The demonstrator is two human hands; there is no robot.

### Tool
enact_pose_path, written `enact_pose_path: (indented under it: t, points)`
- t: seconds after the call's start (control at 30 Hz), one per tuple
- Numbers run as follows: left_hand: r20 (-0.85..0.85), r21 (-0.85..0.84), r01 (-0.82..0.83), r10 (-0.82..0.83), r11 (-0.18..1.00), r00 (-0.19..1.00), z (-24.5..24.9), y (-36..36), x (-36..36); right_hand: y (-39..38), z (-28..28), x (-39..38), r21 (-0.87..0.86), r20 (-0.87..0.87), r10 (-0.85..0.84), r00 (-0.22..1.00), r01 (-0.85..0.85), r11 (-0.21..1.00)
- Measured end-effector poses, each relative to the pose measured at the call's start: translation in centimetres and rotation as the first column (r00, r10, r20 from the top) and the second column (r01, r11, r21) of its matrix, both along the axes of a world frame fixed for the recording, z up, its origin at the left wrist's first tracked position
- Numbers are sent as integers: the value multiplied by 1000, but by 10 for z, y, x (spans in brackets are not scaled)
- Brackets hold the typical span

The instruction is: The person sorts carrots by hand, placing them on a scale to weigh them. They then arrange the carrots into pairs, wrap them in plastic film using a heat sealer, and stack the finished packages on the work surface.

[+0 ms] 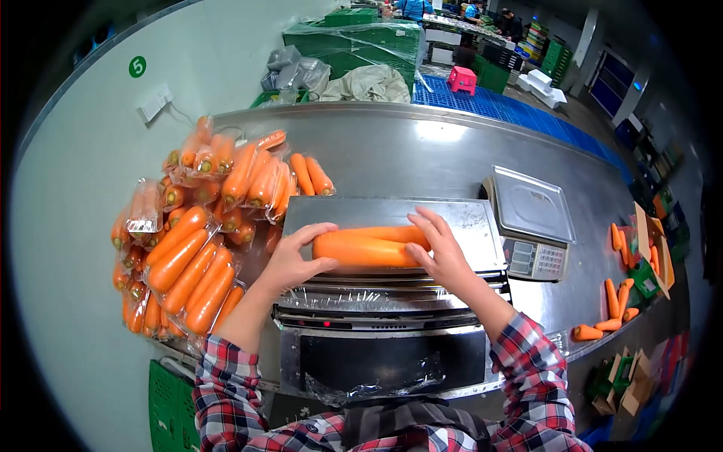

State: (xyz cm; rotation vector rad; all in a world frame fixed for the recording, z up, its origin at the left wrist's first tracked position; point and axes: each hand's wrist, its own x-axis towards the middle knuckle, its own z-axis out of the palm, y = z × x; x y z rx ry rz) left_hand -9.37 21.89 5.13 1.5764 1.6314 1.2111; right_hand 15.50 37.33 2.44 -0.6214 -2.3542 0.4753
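Two or three orange carrots [369, 247] lie side by side on the steel plate of a film wrapping machine [392, 316] in front of me. My left hand [292, 260] grips their left end and my right hand [440, 252] grips their right end. Clear cling film [354, 300] stretches across the machine just below the carrots. Both of my sleeves are red plaid.
A heap of wrapped carrot packs [199, 233] lies to the left on the steel table [422, 147]. A digital scale [533, 222] stands to the right. Loose carrots [614, 305] lie at the far right edge. Green crates [354, 38] and people stand in the background.
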Motion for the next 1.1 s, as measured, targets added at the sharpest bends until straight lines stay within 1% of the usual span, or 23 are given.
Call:
enact_pose_path:
  t: [0.03,0.07,0.1,0.13,0.17,0.27,0.3,0.37,0.4,0.43,0.47,0.5,0.53,0.57,0.6,0.73,0.77,0.83,0.9,0.97,1.03,1.07,1.1]
  points:
    - [158,-14,9,-6,1000,987,5,-4,2,-11,12,7,-189,-28,61,998,-65,980]
    - [265,-9,36,-32,999,964,9,-8,9,-22,25,17,-371,-68,111,992,-128,920]
    - [301,4,62,-60,998,952,13,-11,16,-31,36,29,-537,-115,147,982,-186,823]
    - [340,14,90,-90,996,936,14,-12,23,-32,45,44,-635,-51,209,977,-193,748]
    - [383,25,119,-119,993,916,12,-13,32,-40,63,59,-858,36,184,982,-64,510]
    - [462,21,205,-191,979,866,7,-8,66,-48,61,97,-877,-71,116,991,-117,465]
    - [476,20,229,-210,973,854,7,-4,77,-47,53,113,-901,-116,108,987,-151,406]
    - [466,11,298,-268,955,843,9,9,101,-48,48,146,-878,-156,94,983,-182,442]
    - [465,5,338,-301,941,832,10,17,116,-49,49,164,-912,-188,72,980,-201,358]
    - [465,2,377,-334,926,820,12,26,132,-49,47,183,-923,-209,37,977,-209,322]
    - [485,-30,387,-325,922,812,16,35,153,-48,44,205,-932,-228,3,974,-219,288]
    - [465,-49,424,-355,904,811,19,44,173,-48,40,227,-940,-246,-30,969,-231,253]
    - [445,-68,459,-385,886,808,20,54,194,-49,33,248,-950,-270,-148,951,-238,204]
    - [424,-88,492,-415,866,805,20,65,217,-48,31,272,-953,-281,-188,941,-250,171]
    - [457,-92,515,-423,852,782,18,75,242,-45,25,298,-953,-287,-213,934,-255,164]
    - [344,-151,586,-513,796,786,7,126,343,-29,-1,404,-956,-285,-319,904,-243,165]
    - [292,-184,583,-522,792,801,5,137,367,-27,-5,428,-946,-315,-343,885,-261,194]
    - [187,-210,630,-602,747,776,-17,168,403,-10,-30,462,-979,-183,-283,941,-148,141]
    - [350,-183,711,-631,679,692,-47,198,442,-3,-54,496,-987,-155,-192,969,-146,64]
    - [510,-119,748,-607,652,610,-88,220,477,-2,-83,526,-946,-299,-289,910,-321,-34]
    - [599,-43,774,-604,632,526,-139,241,486,-4,-110,538,-954,-256,-528,810,-299,3]
    - [607,-20,788,-619,615,498,-166,247,493,-3,-121,547,-956,-238,-617,750,-294,12]
    - [581,-140,800,-606,584,544,-183,247,493,-3,-139,558,-967,-190,-727,660,-255,21]
